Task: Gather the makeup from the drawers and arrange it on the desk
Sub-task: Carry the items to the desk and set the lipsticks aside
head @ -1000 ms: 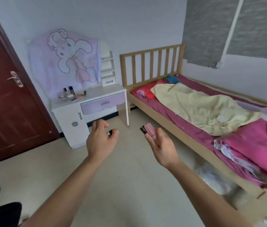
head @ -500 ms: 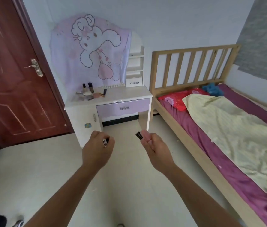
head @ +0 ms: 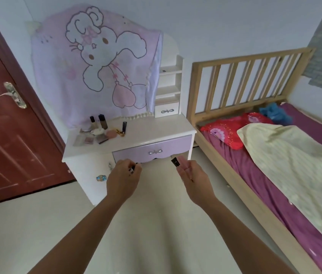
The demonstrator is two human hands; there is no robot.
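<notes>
Two bare hands are up mid-frame, facing a bedroom desk; bed [head: 251, 56] takes 2 to 5 o'clock, slatted wooden headboard against the wall, yellow blanket [head: 294, 165] over a purple sheet, red pillow [head: 229, 133] just below the headboard; dark red door [head: 7, 145] at 9 o'clock, closed; pink rabbit cloth [head: 96, 66] hangs at 11 o'clock above the desk's back edge; white desk [head: 156, 129] at 12 o'clock, pushed against the wall, its right side just beside the bed; purple drawer [head: 136, 153] in the desk front is closed, bow handle on it; small white shelf unit [head: 169, 91] stands on the desk's 2 o'clock corner, its little drawer [head: 167, 111] closed.

Makeup already sits bunched on the desktop's 9 o'clock end; two upright bottles [head: 102, 121] at the back, flat palettes [head: 88, 139] in front of them, pink compact [head: 111, 133] and black pencils [head: 124, 127] at the cluster's 3 o'clock side; the rest is too small to tell.

Left hand [head: 123, 178] is back-up, fingers curled round a small dark item [head: 132, 169], mostly hidden, type unclear; it hovers just below the purple drawer's 7 o'clock corner. Right hand [head: 192, 175] is seen edge-on, fingers loosely extended, holding a pink tube [head: 182, 163] with a black cap at the fingertips; exact grip hard to see; tube points to 11 o'clock, below the drawer's 5 o'clock corner, clear of the desk.
</notes>
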